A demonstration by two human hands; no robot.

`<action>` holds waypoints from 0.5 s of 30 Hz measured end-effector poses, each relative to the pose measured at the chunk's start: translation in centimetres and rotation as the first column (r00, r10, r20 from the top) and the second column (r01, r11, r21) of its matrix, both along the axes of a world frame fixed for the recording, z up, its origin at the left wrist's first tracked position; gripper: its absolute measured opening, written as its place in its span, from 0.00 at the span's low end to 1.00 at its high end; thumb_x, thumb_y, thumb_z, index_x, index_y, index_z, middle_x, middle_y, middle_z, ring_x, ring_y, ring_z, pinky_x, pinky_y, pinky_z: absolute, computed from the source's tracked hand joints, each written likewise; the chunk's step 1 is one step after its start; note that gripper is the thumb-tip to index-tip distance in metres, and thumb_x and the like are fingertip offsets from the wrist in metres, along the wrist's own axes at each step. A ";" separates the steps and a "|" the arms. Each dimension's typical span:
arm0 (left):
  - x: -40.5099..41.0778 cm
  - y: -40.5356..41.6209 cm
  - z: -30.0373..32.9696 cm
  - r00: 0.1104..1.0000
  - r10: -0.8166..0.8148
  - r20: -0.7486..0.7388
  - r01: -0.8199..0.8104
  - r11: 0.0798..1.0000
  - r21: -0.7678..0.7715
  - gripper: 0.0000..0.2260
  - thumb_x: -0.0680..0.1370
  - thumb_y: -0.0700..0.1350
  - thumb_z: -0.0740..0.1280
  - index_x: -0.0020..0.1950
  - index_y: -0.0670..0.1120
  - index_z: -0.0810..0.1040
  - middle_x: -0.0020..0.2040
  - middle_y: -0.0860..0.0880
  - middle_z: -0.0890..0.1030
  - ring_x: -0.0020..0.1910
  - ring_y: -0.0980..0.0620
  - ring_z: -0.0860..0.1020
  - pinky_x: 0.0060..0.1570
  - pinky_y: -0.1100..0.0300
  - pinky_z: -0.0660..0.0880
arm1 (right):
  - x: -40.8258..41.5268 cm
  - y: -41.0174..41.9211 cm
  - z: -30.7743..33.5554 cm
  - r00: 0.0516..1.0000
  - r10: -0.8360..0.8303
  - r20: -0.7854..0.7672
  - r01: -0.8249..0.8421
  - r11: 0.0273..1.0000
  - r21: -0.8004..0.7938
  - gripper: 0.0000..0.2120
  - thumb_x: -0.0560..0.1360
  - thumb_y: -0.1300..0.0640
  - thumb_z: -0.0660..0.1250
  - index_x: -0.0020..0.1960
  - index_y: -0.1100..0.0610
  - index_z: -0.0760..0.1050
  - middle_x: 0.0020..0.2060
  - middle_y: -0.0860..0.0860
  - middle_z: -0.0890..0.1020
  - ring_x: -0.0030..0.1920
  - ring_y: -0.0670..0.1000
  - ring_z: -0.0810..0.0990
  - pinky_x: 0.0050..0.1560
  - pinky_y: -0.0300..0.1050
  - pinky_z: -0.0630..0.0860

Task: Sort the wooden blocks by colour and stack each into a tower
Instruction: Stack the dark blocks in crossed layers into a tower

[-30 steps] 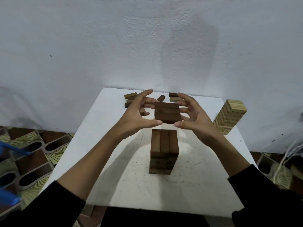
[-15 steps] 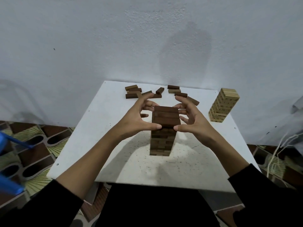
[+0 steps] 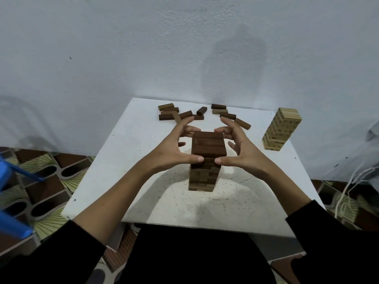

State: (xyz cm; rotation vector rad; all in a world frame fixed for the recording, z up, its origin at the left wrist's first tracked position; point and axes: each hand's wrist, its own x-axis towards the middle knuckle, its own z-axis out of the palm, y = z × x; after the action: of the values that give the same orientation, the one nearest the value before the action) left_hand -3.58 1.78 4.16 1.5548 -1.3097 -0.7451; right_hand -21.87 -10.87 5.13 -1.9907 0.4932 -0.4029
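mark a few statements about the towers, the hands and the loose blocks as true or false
1. Both hands flank the top layer of the dark tower. True.
2. The light tower stands at the table's left edge. False: it stands at the right edge.
3. Loose dark blocks lie at the far side of the table. True.
4. The left hand is holding a loose block. False: its spread fingers are beside the tower top.
5. The right hand rests flat on the table. False: it is raised at the tower top.

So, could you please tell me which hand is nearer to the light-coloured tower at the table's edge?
The right hand is nearer. It sits at the dark tower, with the light tower off to its right. The left hand is on the dark tower's far side, further away.
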 end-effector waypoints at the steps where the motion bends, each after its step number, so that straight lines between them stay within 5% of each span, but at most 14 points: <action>1: -0.1 0.0 0.1 1.000 -0.003 0.009 0.003 1.000 -0.002 0.45 0.64 0.49 0.76 0.75 0.55 0.56 0.65 0.56 0.72 0.65 0.63 0.69 0.65 0.59 0.67 | 0.1 0.0 0.0 1.000 0.003 -0.005 -0.003 1.000 -0.017 0.46 0.63 0.51 0.75 0.73 0.43 0.53 0.65 0.44 0.69 0.67 0.38 0.65 0.70 0.44 0.57; 8: -0.6 -0.5 0.1 0.996 -0.041 0.084 0.040 0.999 0.015 0.47 0.64 0.51 0.76 0.77 0.53 0.54 0.63 0.59 0.71 0.66 0.64 0.67 0.64 0.65 0.64 | 0.7 -0.2 -0.2 0.999 0.019 -0.026 -0.022 0.992 -0.121 0.47 0.66 0.57 0.77 0.75 0.47 0.52 0.62 0.45 0.71 0.67 0.39 0.65 0.60 0.20 0.57; 15: -0.9 -0.6 0.1 0.995 -0.029 0.094 0.028 0.999 0.016 0.46 0.63 0.52 0.75 0.76 0.52 0.54 0.61 0.59 0.71 0.66 0.61 0.69 0.67 0.58 0.65 | 0.9 -0.1 -0.2 1.000 0.005 -0.025 -0.009 0.989 -0.147 0.46 0.67 0.58 0.77 0.75 0.48 0.52 0.59 0.43 0.71 0.66 0.41 0.67 0.60 0.21 0.58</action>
State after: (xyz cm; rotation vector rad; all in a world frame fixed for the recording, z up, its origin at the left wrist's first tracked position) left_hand -4.44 1.13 4.31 1.6024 -1.4007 -0.7078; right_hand -20.98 -10.97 4.89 -2.1412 0.4841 -0.4212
